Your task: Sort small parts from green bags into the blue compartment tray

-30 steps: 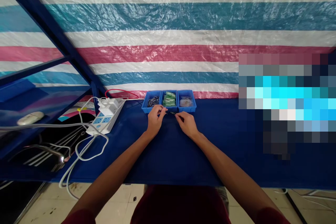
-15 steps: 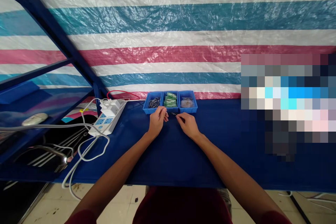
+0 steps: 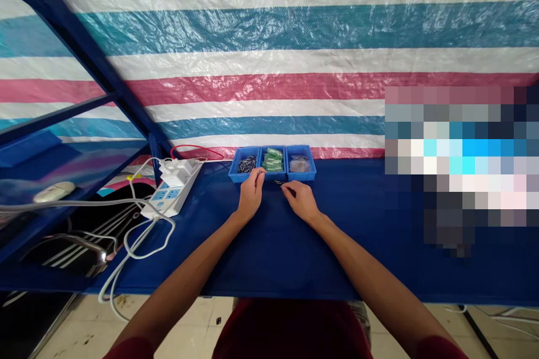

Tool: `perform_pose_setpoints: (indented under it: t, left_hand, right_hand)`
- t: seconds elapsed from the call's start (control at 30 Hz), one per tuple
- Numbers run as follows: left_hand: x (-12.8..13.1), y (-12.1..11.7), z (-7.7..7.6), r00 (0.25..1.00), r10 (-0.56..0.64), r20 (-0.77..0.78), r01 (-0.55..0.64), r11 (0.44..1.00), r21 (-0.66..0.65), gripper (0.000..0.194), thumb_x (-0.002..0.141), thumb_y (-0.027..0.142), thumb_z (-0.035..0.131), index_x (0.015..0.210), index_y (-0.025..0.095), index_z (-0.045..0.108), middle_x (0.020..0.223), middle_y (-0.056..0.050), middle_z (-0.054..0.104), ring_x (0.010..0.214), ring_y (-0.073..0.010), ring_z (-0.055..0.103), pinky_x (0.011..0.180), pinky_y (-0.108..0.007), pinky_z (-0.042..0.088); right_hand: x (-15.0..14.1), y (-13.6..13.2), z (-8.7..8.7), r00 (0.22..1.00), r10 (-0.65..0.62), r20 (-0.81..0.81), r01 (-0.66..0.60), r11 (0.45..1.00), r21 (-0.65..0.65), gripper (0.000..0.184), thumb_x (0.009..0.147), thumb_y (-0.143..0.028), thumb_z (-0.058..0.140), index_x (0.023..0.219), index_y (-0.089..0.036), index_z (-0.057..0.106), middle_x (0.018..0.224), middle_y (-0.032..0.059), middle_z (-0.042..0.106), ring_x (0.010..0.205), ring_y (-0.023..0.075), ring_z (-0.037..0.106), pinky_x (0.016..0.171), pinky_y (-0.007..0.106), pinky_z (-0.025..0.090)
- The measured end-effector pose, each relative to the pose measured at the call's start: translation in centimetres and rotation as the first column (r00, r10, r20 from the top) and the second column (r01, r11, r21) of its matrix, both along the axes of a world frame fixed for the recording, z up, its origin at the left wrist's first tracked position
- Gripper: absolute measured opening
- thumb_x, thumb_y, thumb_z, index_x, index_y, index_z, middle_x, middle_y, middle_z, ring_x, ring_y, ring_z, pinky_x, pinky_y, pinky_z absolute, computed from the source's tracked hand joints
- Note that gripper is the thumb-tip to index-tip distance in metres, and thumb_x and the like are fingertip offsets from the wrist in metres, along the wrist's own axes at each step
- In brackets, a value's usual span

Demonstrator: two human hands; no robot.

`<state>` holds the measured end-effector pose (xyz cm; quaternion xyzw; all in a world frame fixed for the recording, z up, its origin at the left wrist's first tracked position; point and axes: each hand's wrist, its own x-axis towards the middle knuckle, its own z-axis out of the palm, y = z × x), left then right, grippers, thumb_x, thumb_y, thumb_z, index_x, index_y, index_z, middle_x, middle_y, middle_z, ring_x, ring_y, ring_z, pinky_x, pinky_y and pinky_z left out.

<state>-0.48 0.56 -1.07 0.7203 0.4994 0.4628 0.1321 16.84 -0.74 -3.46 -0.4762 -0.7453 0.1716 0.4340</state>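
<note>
possibly, the thin dark piece (image 3: 277, 182) pinched by one end in my right hand (image 3: 302, 199), near the middle blue bin (image 3: 275, 176), could swivel from so slight a grip; left hand (image 3: 251, 194) fingertips pressed together, contents unclear.

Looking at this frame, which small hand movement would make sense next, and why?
Probably a short shift of the left hand toward the free end of the thin dark piece. The right hand's fingertips pinch only its other end, and a gap separates the left fingertips from it. Whether the left fingers hold anything is too small to tell.
</note>
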Motion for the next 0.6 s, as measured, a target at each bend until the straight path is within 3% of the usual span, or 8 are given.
perform_pose_setpoints:
  t: [0.17, 0.33, 0.4, 0.47, 0.6]
  left_hand:
    - [0.16, -0.09, 0.1, 0.999, -0.033, 0.002, 0.033, 0.997, 0.065, 0.03, 0.096, 0.035, 0.041, 0.101, 0.017, 0.065, 0.096, -0.005, 0.071, 0.087, -0.0176, 0.066, 0.082, -0.027, 0.05]
    - [0.24, 0.07, -0.36, 0.998, -0.055, 0.009, 0.053, 0.992, 0.111, 0.031, 0.094, 0.036, 0.046, 0.104, 0.016, 0.069, 0.104, -0.007, 0.071, 0.095, -0.0204, 0.067, 0.087, -0.032, 0.051]
    - [0.22, 0.07, -0.45, 0.999, -0.036, 0.007, 0.035, 0.993, 0.117, 0.032, 0.093, 0.036, 0.048, 0.108, 0.017, 0.068, 0.101, -0.007, 0.072, 0.089, -0.0192, 0.068, 0.083, -0.03, 0.052]
    - [0.19, 0.03, -0.43, 1.0, -0.012, 0.014, 0.011, 0.995, 0.099, 0.032, 0.093, 0.036, 0.049, 0.113, 0.018, 0.066, 0.085, -0.004, 0.072, 0.072, -0.0156, 0.066, 0.071, -0.026, 0.052]
    - [0.18, -0.09, -0.21, 0.996, -0.025, 0.09, 0.021, 0.999, 0.041, 0.031, 0.092, 0.036, 0.049, 0.11, 0.018, 0.067, 0.058, 0.003, 0.059, 0.045, -0.0087, 0.051, 0.052, -0.021, 0.045]
  right_hand:
    - [-0.02, 0.08, -0.15, 1.0, 0.01, 0.012, -0.01, 1.0, 0.004, 0.02, 0.09, -0.02, 0.05, 0.089, -0.02, 0.07, 0.085, 0.0043, 0.07, 0.077, 0.0169, 0.062, 0.073, 0.027, 0.045]
    - [0.01, 0.11, -0.17, 1.0, 0.014, 0.018, -0.014, 1.0, -0.002, 0.02, 0.091, -0.022, 0.05, 0.089, -0.02, 0.07, 0.087, 0.0043, 0.07, 0.079, 0.0166, 0.062, 0.075, 0.027, 0.045]
    - [0.02, 0.11, -0.17, 1.0, 0.014, 0.024, -0.014, 1.0, -0.006, 0.02, 0.091, -0.022, 0.05, 0.09, -0.02, 0.07, 0.087, 0.0045, 0.07, 0.08, 0.0168, 0.063, 0.076, 0.027, 0.046]
    - [0.03, 0.11, -0.17, 1.0, 0.015, 0.024, -0.014, 1.0, -0.006, 0.021, 0.091, -0.022, 0.049, 0.09, -0.02, 0.07, 0.087, 0.0047, 0.07, 0.081, 0.0171, 0.063, 0.077, 0.028, 0.046]
    - [0.05, 0.06, -0.14, 1.0, 0.01, 0.023, -0.01, 1.0, -0.007, 0.02, 0.091, -0.022, 0.05, 0.089, -0.02, 0.07, 0.086, 0.0046, 0.07, 0.08, 0.0175, 0.063, 0.076, 0.028, 0.046]
